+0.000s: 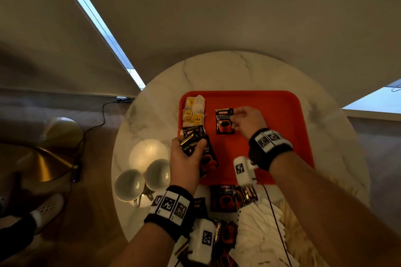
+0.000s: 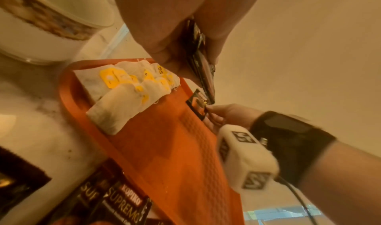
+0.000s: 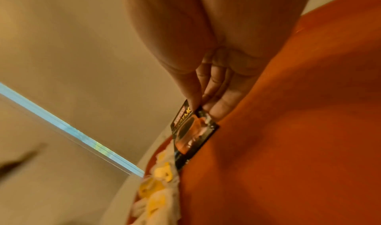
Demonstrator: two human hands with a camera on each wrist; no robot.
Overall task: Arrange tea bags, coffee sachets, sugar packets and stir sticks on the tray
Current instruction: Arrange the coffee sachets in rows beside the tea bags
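Note:
An orange tray [image 1: 271, 104] lies on a round marble table. White tea bags [image 1: 193, 112] with yellow tags sit in a row at the tray's left edge. My right hand [image 1: 236, 118] pinches the top right corner of a black coffee sachet [image 1: 224, 121] that lies on the tray, right of the tea bags. The right wrist view shows thumb and fingers on that sachet [image 3: 191, 129]. My left hand [image 1: 188, 149] grips a stack of black coffee sachets [image 1: 195, 143] over the tray's near left corner; the same stack [image 2: 201, 57] shows edge-on in the left wrist view.
More coffee sachets [image 1: 223, 199], white sugar packets [image 1: 258, 234] and pale stir sticks [image 1: 290, 219] lie on the table in front of the tray. Two white cups [image 1: 143, 180] and a saucer stand left of the tray. The marble table [image 1: 238, 71] ends in a round edge.

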